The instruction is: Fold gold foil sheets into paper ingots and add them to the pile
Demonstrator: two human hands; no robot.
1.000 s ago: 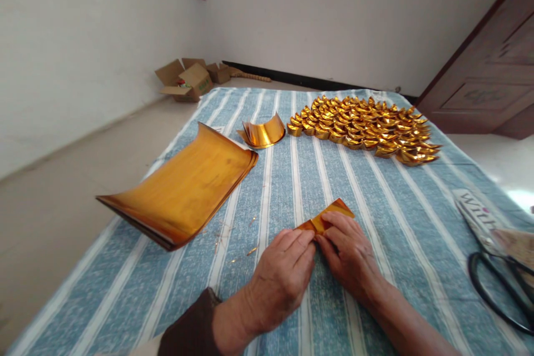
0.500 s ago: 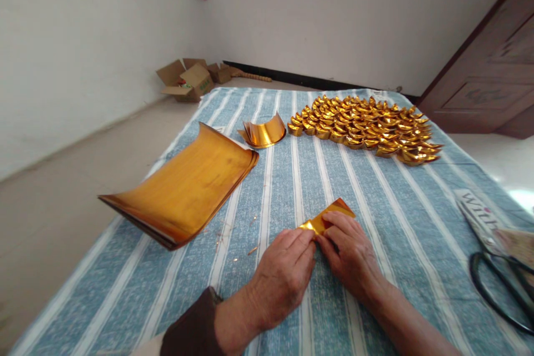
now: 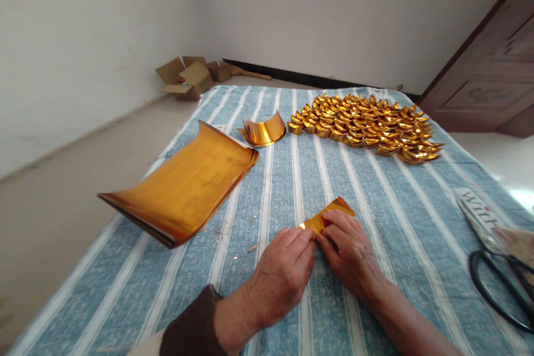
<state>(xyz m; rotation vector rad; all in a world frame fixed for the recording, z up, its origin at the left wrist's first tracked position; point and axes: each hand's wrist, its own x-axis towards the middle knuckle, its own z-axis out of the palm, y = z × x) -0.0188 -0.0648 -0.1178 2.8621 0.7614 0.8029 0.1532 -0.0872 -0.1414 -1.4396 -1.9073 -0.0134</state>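
A small strip of gold foil paper (image 3: 337,208) lies on the striped cloth between my hands. My left hand (image 3: 285,270) pinches its near left end, with the fingers closed and pressed together. On the other side my right hand (image 3: 349,245) grips the same piece, fingers bent over its near edge and thumb close to the left fingertips. The far right corner of the foil sticks out past the right fingers. Fingers cover the lower edge, so any crease there is hidden.
A stack of large gold foil sheets (image 3: 187,183) is at left, a smaller curled stack (image 3: 265,130) behind it. Many folded gold ingots (image 3: 359,122) stand at the back right. Black-handled scissors (image 3: 494,278) lie at the right edge. Foil scraps (image 3: 252,248) dot the cloth. Cardboard boxes (image 3: 192,80) sit on the floor.
Both hands stay almost in place on the foil strip. The bright glint at its left end has shrunk, and the view has shifted slightly.
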